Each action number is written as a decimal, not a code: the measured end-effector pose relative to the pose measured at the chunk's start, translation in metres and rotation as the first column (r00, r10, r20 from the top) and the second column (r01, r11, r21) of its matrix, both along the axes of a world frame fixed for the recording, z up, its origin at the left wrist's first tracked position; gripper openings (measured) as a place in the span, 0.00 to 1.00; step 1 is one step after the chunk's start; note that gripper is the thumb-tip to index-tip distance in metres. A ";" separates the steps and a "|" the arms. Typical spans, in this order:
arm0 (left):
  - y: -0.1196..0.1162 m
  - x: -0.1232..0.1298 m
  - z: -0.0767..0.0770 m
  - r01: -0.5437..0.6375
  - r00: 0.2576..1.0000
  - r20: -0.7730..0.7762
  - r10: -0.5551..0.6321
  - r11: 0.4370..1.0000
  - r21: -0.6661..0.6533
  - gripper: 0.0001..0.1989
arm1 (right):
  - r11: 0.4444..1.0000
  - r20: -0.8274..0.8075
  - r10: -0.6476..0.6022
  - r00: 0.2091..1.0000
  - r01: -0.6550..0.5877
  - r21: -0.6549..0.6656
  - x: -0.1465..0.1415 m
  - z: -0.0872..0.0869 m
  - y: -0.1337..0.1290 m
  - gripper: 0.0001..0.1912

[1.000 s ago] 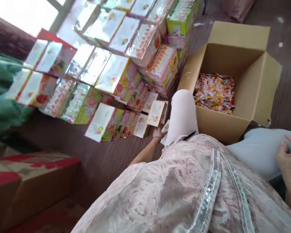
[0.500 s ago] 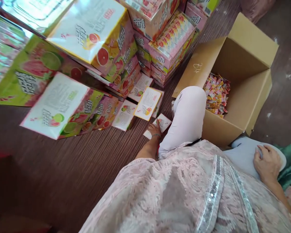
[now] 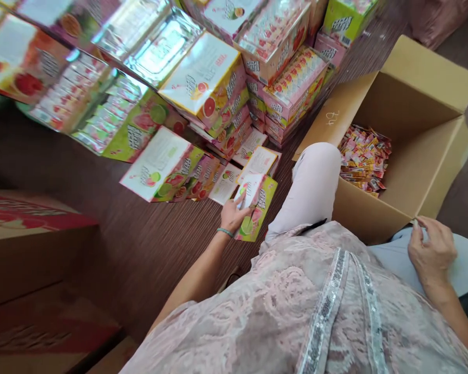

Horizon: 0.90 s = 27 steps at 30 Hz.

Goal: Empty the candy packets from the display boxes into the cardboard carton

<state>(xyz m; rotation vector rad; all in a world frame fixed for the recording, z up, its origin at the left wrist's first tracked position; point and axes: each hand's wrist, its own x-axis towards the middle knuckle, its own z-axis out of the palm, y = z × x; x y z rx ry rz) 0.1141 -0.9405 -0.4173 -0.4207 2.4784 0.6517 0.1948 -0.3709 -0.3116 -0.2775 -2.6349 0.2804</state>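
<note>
1 green-white box (image 3: 262,203), flat b4, now tipped up by stacks (image 3: 185,179), L hand (image 3: 233,214) pinching its edge; R hand (image 3: 432,252) now at carton (image 3: 359,219) corner, fingers bent, can't tell grip. L knee (image 3: 320,169) betw. box & carton.

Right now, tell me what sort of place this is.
Probably a packing room or stockroom: printed boxes stand stacked on the floor, an open cardboard box holds a heap of small packets, and the left hand holds a small carton.

Green-and-white box (image 3: 262,213) of smooth paperboard
</note>
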 end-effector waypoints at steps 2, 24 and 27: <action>-0.009 -0.024 0.037 -0.039 0.983 -0.178 0.047 0.998 0.047 0.39 | 0.983 -0.059 0.178 0.982 -0.180 -0.027 -0.028 0.011 -0.044 0.16; 0.340 -0.205 0.075 0.458 0.821 -0.085 -0.565 0.562 0.689 0.42 | 0.806 0.537 0.482 0.692 -0.591 0.040 -0.130 0.013 -0.067 0.18; 0.338 -0.212 0.064 0.220 0.854 0.116 -0.507 0.554 0.803 0.33 | 0.810 0.413 0.550 0.726 -0.585 -0.050 -0.128 0.002 -0.063 0.21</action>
